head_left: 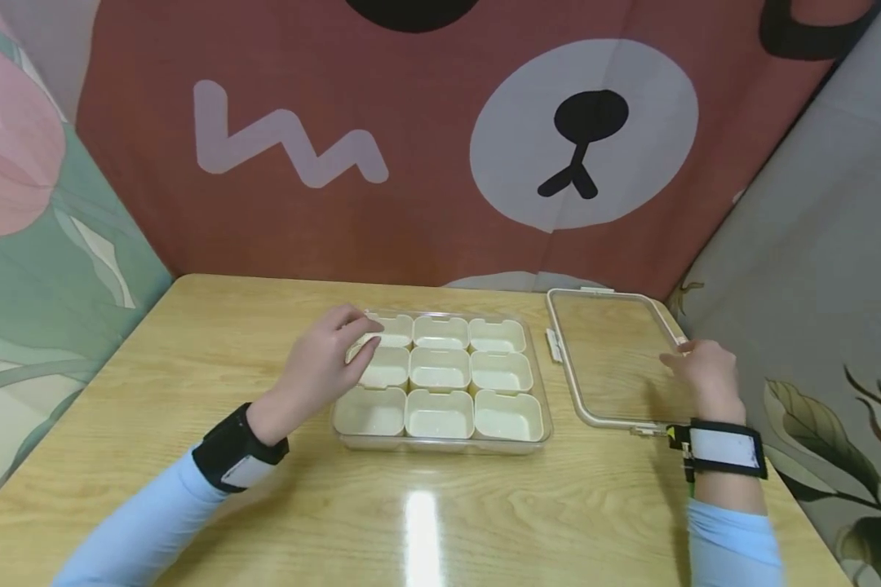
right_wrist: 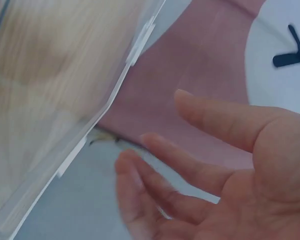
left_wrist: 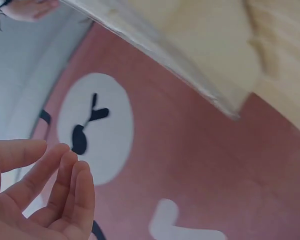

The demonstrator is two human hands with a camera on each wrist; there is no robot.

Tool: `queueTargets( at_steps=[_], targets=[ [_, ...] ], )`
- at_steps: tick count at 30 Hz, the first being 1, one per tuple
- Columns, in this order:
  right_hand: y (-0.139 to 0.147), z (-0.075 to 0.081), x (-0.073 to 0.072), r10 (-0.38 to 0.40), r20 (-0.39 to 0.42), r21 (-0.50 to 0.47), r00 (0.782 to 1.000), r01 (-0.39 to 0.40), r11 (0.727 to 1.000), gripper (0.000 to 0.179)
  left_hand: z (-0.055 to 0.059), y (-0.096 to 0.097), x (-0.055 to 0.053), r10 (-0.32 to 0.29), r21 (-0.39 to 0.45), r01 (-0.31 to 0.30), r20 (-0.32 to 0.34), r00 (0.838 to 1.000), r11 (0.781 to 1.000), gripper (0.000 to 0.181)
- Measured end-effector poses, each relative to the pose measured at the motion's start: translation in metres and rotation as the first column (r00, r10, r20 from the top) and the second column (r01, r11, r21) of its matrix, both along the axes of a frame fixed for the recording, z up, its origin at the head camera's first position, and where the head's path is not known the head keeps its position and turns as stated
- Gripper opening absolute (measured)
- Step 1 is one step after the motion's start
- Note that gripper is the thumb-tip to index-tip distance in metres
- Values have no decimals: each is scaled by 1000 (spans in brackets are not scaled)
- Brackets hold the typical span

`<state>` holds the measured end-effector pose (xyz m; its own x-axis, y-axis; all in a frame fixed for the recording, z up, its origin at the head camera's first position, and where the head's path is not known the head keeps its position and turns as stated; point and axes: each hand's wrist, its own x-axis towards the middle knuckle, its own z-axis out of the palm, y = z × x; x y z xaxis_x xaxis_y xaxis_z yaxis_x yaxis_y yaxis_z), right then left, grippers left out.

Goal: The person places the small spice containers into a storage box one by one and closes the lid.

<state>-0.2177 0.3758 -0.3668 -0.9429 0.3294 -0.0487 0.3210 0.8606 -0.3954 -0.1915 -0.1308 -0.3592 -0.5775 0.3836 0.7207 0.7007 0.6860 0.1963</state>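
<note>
A clear rectangular box (head_left: pixel 440 445) on the table holds rows of cream-coloured small compartments (head_left: pixel 440 371). My left hand (head_left: pixel 329 350) hovers over the box's left side. In the left wrist view, the left hand (left_wrist: pixel 50 192) has loosely bent fingers with nothing between them. A clear lid with a pale rim (head_left: pixel 574 383) lies flat to the right of the box. My right hand (head_left: pixel 701 377) is at the lid's right edge. Its fingers (right_wrist: pixel 182 165) are spread apart in the right wrist view and grip nothing; the lid (right_wrist: pixel 55 110) appears beside them.
The wooden table (head_left: pixel 213 342) carries the box and lid. Behind it hangs a brown cloth with a bear face (head_left: pixel 411 220). Patterned cloths hang on the left (head_left: pixel 37 269) and the right (head_left: pixel 815 285).
</note>
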Motion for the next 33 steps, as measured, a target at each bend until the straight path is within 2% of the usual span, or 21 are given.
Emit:
queueTargets(
  at_steps=[2, 4, 8, 13, 17, 21, 26, 33],
  targets=[
    [11, -2, 4, -33, 40, -2, 999, 34, 999, 51, -3, -7, -3, 35, 10, -36, 20, 999, 999, 12],
    [21, -4, 8, -36, 83, 13, 996, 35, 999, 50, -7, -13, -6, 72, 22, -73, 37, 997, 997, 12],
    [35, -4, 14, -47, 195, -12, 980, 51, 999, 57, -13, -22, -9, 126, 57, -129, 55, 991, 990, 11],
    [43, -4, 14, -44, 313, -73, 949, 71, 995, 78, -16, -29, -14, 164, 83, -168, 60, 985, 982, 10],
    [44, -7, 10, -23, 368, -88, 929, 59, 994, 93, -18, -34, -16, 188, 83, -192, 61, 980, 978, 10],
    [48, -12, 8, -3, 393, -108, 920, 50, 993, 96, -19, -37, -17, 206, 78, -212, 76, 976, 974, 11],
    [58, -18, 7, 33, 390, -121, 920, 16, 993, 81, -18, -40, -18, 214, 80, -219, 72, 974, 972, 10],
    [68, -25, 1, 39, 349, -91, 936, -7, 996, 67, -19, -40, -20, 218, 81, -223, 68, 974, 971, 10]
  ],
)
